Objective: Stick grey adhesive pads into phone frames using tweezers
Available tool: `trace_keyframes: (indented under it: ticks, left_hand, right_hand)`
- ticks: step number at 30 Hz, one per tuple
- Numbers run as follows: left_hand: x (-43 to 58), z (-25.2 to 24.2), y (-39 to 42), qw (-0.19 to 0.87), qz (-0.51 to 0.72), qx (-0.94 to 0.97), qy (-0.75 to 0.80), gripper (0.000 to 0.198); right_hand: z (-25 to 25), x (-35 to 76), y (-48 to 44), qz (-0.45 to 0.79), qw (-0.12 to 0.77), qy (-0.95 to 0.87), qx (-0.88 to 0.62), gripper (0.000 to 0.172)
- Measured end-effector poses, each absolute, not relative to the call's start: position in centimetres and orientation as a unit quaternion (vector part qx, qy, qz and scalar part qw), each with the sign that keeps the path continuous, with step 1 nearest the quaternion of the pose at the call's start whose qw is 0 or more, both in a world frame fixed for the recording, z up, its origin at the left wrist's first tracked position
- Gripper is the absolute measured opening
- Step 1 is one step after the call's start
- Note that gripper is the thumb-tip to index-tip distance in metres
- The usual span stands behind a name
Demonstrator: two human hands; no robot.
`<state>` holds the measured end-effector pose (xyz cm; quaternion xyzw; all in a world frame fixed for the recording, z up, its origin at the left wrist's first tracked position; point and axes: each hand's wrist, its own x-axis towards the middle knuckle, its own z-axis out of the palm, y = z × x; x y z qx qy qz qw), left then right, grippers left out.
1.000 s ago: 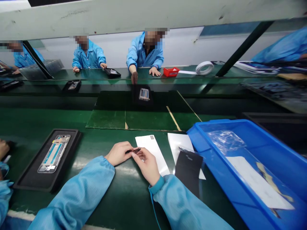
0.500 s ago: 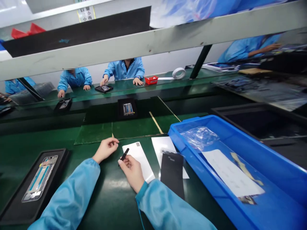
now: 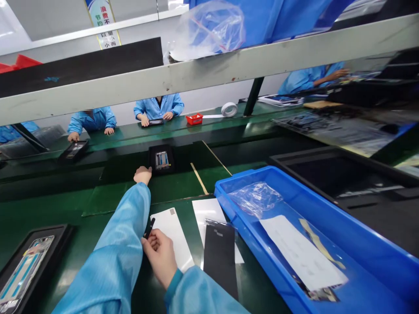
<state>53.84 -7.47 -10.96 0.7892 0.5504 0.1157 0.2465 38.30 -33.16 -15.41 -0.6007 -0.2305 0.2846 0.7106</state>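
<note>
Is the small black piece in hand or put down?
In hand: the small black piece sticks up from the fingers of the right hand.

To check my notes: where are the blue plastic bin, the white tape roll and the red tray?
Blue plastic bin (image 3: 244, 176), head view, on its far rim.
White tape roll (image 3: 229, 104), head view, on its top edge.
Red tray (image 3: 194, 119), head view, on its front wall.

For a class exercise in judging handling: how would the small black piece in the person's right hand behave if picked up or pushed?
The small black piece is probably light, since the right hand pinches it. Being so slim, it may slip; on the glossy green mat it might slide.
</note>
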Motion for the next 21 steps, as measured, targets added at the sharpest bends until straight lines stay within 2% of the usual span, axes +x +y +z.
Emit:
trace_keyframes:
  ticks: [6, 10, 13, 18, 21]
  left_hand:
    - [53.8, -10.4, -6.4, 0.311, 0.149, 0.745, 0.571, 0.031]
    - [49.6, -9.4, -4.9, 0.391, 0.192, 0.716, 0.546, 0.032]
    - [44.7, -8.0, -3.4, 0.455, 0.217, 0.693, 0.516, 0.026]
    - [35.9, -4.8, -1.2, 0.568, 0.150, 0.671, 0.452, 0.012]
    - [32.1, -3.4, -0.4, 0.612, 0.088, 0.662, 0.424, 0.025]
  right_hand:
    - [-15.3, 38.7, -33.0, 0.309, 0.736, -0.190, -0.572, 0.029]
    - [-14.5, 39.5, -32.8, 0.348, 0.777, -0.144, -0.504, 0.040]
    - [-13.4, 39.8, -32.8, 0.352, 0.791, -0.132, -0.483, 0.040]
    - [-9.6, 40.2, -34.6, 0.337, 0.794, -0.174, -0.475, 0.034]
    - [-7.4, 41.4, -36.9, 0.296, 0.794, -0.216, -0.485, 0.030]
